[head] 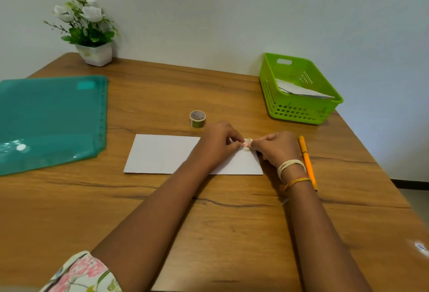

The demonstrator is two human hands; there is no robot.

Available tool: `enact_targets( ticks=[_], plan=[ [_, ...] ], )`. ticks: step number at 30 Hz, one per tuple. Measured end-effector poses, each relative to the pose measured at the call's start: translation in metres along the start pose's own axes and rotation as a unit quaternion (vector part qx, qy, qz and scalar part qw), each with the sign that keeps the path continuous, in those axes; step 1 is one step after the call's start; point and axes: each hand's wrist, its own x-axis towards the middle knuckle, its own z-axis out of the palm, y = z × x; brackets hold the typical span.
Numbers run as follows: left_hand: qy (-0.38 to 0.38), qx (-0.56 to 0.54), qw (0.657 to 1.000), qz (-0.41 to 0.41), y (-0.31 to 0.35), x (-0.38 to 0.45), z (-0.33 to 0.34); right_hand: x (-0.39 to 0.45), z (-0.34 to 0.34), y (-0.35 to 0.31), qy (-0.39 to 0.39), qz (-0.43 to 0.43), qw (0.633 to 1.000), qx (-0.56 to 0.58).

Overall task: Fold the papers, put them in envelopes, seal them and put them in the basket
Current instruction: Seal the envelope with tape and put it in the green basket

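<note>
One white envelope [162, 155] lies flat at the middle of the wooden table [209, 233], plain and rectangular. Both hands meet over its right end: left hand [219, 143] and right hand [277, 146] together pinch one small piece of tape [247, 141]. One tape roll [197, 119] stands just beyond. One green basket [299, 112], far right, holds white envelopes [301, 90].

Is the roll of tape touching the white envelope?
Apart. In the head view, the roll of tape stands behind the white envelope, with a strip of bare table showing between them.
</note>
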Motion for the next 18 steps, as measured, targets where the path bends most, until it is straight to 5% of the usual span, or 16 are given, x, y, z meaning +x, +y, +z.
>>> enact_targets(
  ticks=[18],
  plan=[
    [-0.031, 0.060, 0.998, -0.003, 0.0025, 0.0023, 0.0036, 0.0026, 0.0079, 0.0016, 0.029, 0.009, 0.999, -0.016]
  ],
)
